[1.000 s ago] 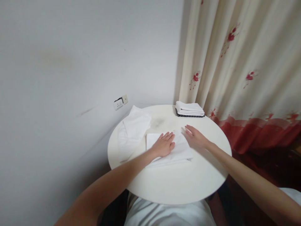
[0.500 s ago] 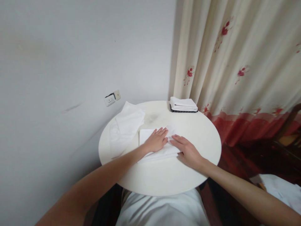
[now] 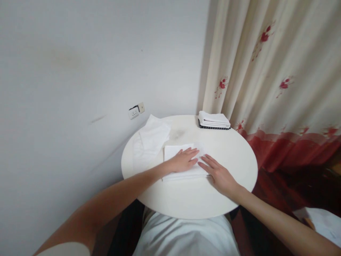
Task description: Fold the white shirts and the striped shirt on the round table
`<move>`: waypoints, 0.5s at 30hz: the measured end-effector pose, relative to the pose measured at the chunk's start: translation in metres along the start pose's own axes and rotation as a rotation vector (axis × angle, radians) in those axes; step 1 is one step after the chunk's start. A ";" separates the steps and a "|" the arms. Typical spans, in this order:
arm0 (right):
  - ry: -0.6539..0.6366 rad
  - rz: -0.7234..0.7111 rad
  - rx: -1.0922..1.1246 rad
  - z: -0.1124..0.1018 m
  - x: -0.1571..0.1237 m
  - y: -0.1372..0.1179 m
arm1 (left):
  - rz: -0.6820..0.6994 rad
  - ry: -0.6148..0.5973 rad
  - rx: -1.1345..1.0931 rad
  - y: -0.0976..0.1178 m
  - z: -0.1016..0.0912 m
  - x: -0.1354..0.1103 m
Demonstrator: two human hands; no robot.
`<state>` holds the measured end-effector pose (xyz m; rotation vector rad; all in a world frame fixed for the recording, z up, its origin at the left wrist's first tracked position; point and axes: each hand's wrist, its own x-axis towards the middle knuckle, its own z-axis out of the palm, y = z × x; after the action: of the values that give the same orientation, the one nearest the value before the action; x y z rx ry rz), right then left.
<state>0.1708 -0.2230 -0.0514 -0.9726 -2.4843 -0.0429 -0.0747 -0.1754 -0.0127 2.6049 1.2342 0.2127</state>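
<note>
A folded white cloth (image 3: 173,151) lies flat near the middle of the round white table (image 3: 183,204). My left hand (image 3: 184,160) rests palm down on top of it, fingers stretched toward the right. On the cloth's right side lies my right hand (image 3: 217,172), its fingers extended and a little apart, pointing to the far left. Both hands hold nothing. To the left, a loose white cloth (image 3: 153,137) is spread with uneven edges. My hands cover part of the folded cloth, so its far right edge is hard to make out.
At the table's far right edge sits a stack of folded white cloths (image 3: 213,119) on a black-and-white patterned item (image 3: 215,127). A wall with a socket (image 3: 134,112) rises behind, and a floral curtain (image 3: 239,71) hangs at the right. White fabric (image 3: 323,222) shows low on the right.
The view has turned slightly left, so everything sits further right. My right hand's fingers now lie flatter over the cloth's right side. My left hand still presses on it.
</note>
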 end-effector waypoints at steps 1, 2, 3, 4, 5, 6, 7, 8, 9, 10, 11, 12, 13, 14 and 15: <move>0.001 -0.001 0.003 -0.001 0.001 0.000 | 0.022 0.006 0.016 0.005 0.001 -0.007; 0.001 -0.005 0.007 -0.001 0.001 -0.001 | 0.041 0.019 0.043 0.010 0.002 -0.013; -0.001 -0.012 0.011 -0.002 0.001 -0.001 | 0.053 0.030 0.074 0.013 0.004 -0.020; -0.005 -0.018 0.015 -0.004 0.001 -0.002 | 0.055 0.040 0.101 0.016 0.006 -0.026; -0.010 -0.021 0.018 -0.005 0.001 -0.002 | 0.053 0.049 0.123 0.017 0.008 -0.031; -0.019 -0.021 0.020 -0.008 0.000 -0.002 | 0.049 0.055 0.137 0.016 0.010 -0.036; -0.030 -0.018 0.026 -0.011 -0.002 -0.002 | 0.047 0.058 0.147 0.014 0.010 -0.039; -0.043 -0.014 0.039 -0.015 -0.004 -0.001 | 0.046 0.063 0.154 0.010 0.011 -0.042; -0.057 -0.009 0.063 -0.021 -0.007 0.000 | 0.043 0.071 0.161 0.005 0.010 -0.045; -0.072 -0.003 0.104 -0.027 -0.009 0.001 | 0.033 0.077 0.170 -0.003 0.009 -0.046; -0.089 0.006 0.166 -0.034 -0.011 0.003 | 0.013 0.087 0.184 -0.012 0.007 -0.047; -0.098 0.028 0.245 -0.040 -0.011 0.006 | -0.019 0.101 0.205 -0.022 0.005 -0.047; -0.088 0.069 0.328 -0.047 -0.008 0.010 | -0.063 0.122 0.230 -0.033 0.002 -0.046; -0.052 0.126 0.399 -0.051 -0.003 0.014 | -0.118 0.152 0.256 -0.044 -0.002 -0.043; 0.007 0.190 0.446 -0.055 0.004 0.019 | -0.183 0.185 0.276 -0.055 -0.006 -0.039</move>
<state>0.2032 -0.2168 -0.0038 -0.9957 -2.2389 0.5428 -0.1416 -0.1712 -0.0235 2.7266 1.6636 0.2711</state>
